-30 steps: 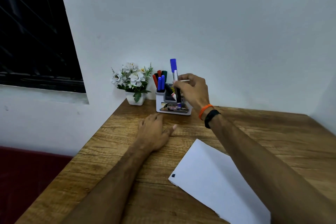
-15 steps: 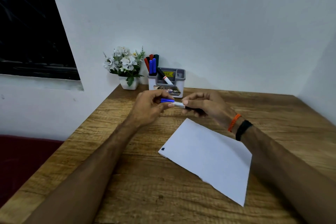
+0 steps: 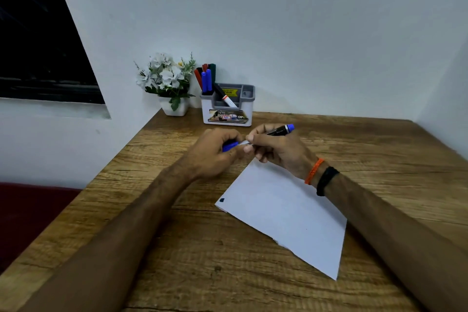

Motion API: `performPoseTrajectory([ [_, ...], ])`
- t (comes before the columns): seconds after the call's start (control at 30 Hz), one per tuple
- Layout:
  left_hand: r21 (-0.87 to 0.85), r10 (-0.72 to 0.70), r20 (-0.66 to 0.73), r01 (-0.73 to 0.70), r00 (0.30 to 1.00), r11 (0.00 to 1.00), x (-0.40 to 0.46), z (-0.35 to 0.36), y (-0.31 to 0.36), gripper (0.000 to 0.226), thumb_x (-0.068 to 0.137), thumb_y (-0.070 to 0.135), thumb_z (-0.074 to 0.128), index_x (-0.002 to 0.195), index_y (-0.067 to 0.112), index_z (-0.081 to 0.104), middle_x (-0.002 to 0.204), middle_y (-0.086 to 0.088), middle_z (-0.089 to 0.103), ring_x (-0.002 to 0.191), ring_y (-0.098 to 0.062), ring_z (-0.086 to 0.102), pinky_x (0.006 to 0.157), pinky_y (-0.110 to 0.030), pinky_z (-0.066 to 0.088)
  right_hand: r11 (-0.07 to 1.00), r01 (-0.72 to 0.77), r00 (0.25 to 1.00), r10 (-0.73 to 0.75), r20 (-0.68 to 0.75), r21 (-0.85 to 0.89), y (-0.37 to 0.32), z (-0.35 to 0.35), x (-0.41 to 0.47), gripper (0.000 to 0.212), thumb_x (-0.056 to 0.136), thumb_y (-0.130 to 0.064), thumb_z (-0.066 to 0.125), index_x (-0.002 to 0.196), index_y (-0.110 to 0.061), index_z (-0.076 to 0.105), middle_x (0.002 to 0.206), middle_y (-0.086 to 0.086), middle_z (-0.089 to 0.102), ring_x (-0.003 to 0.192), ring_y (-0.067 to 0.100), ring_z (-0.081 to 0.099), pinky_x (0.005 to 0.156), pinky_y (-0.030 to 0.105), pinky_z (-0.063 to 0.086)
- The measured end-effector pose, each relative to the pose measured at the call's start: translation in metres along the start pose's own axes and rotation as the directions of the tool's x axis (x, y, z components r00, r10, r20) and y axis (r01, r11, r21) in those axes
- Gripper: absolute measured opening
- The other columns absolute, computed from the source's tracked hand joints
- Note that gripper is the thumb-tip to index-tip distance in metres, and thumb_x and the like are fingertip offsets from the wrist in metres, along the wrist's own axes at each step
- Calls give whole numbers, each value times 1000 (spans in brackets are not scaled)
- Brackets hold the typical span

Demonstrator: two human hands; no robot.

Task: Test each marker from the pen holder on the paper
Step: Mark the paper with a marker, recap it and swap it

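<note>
Behind the hands, pen holder (image 3: 227, 111) keeps five markers; left hand (image 3: 215, 153) pinches cap (image 3: 230, 146), right hand (image 3: 278, 151) grips marker (image 3: 276, 132).

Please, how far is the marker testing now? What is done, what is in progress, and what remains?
Done: the paper carries one small dark mark near its left corner, perhaps an earlier test. In hand: the right hand holds a blue marker while the left hand grips its blue cap; it has not touched the paper yet. Left: several markers stand in the pen holder, seemingly untested.
</note>
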State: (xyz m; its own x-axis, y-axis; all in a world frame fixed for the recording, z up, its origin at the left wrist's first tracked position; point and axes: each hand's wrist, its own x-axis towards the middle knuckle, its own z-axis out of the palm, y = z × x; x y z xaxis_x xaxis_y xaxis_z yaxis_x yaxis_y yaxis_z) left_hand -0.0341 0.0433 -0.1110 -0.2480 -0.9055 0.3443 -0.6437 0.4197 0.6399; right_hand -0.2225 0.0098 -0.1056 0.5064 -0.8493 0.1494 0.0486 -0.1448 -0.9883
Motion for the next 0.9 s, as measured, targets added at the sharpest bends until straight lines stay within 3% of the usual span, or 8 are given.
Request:
performPoseTrajectory([
  [0.1, 39, 15, 26, -16, 1000, 999, -1, 1, -1, 20, 93, 37, 58, 87, 20, 68, 72, 5, 66, 63, -7, 57, 58, -27, 44, 1000, 13, 999, -13, 38, 4, 3, 3, -1, 12, 84, -18, 74, 82, -8, 68, 77, 10, 72, 54, 15, 56, 49, 21, 46],
  [0.23, 54, 53, 72, -57, 996, 997, -1, 3, -3, 18, 95, 33, 55, 94, 22, 69, 84, 2, 69, 74, -15, 62, 64, -35, 50, 999, 29, 1000, -29, 11, -16, 6, 9, -2, 20, 74, -30, 77, 77, -12, 68, 74, 7, 72, 56, 15, 55, 47, 20, 46],
  [0.4, 23, 133, 85, -135, 988, 991, -2, 3, -1, 18, 92, 35, 48, 90, 30, 65, 82, 3, 70, 73, -19, 64, 64, -41, 53, 998, 26, 999, -29, 38, 59, 9, 8, 1, 14, 74, -24, 76, 65, -18, 68, 66, 9, 65, 52, 15, 51, 46, 20, 42],
  [0.57, -50, 192, 17, -191, 981, 980, -1, 2, 1, 15, 91, 43, 53, 80, 40, 63, 71, 13, 64, 65, -11, 58, 59, -35, 49, 990, 51, 997, -58, 43, 135, 8, 4, 2, 24, 85, -6, 70, 62, -14, 65, 62, 11, 61, 46, 11, 49, 46, 21, 39],
  [0.67, -77, 157, 16, -155, 987, 985, -1, 0, 2, 13, 85, 52, 58, 73, 48, 60, 63, 17, 55, 58, -5, 47, 56, -28, 38, 993, 76, 996, -79, 30, 91, 4, 3, 0, 14, 79, -12, 76, 71, -8, 64, 73, 16, 58, 46, 11, 48, 47, 22, 40],
  [0.73, -120, 85, 45, -79, 995, 990, -1, -2, -1, 12, 81, 54, 63, 80, 42, 64, 65, 12, 59, 58, -6, 47, 57, -28, 38, 995, 92, 996, -93, 15, 47, 3, 3, -1, 16, 78, -11, 77, 74, -6, 62, 71, 16, 59, 45, 12, 48, 46, 21, 41],
  [0.83, -121, -18, 105, 31, 994, 992, -3, -10, -10, 34, 75, 57, 71, 96, 30, 68, 70, -4, 61, 56, -6, 47, 58, -29, 39, 995, 75, 997, -75, 2, 73, 0, 4, -2, 6, 81, -13, 64, 82, -8, 64, 56, 6, 55, 43, 12, 47, 44, 22, 38],
  [0.9, -49, -67, 140, 75, 988, 996, -4, -16, -16, 29, 78, 48, 73, 101, 31, 68, 70, -1, 61, 56, -3, 47, 62, -28, 40, 995, 29, 999, -31, 14, 94, -2, 2, -5, 19, 81, -16, 57, 93, -7, 67, 56, 6, 56, 45, 15, 49, 45, 24, 39],
])
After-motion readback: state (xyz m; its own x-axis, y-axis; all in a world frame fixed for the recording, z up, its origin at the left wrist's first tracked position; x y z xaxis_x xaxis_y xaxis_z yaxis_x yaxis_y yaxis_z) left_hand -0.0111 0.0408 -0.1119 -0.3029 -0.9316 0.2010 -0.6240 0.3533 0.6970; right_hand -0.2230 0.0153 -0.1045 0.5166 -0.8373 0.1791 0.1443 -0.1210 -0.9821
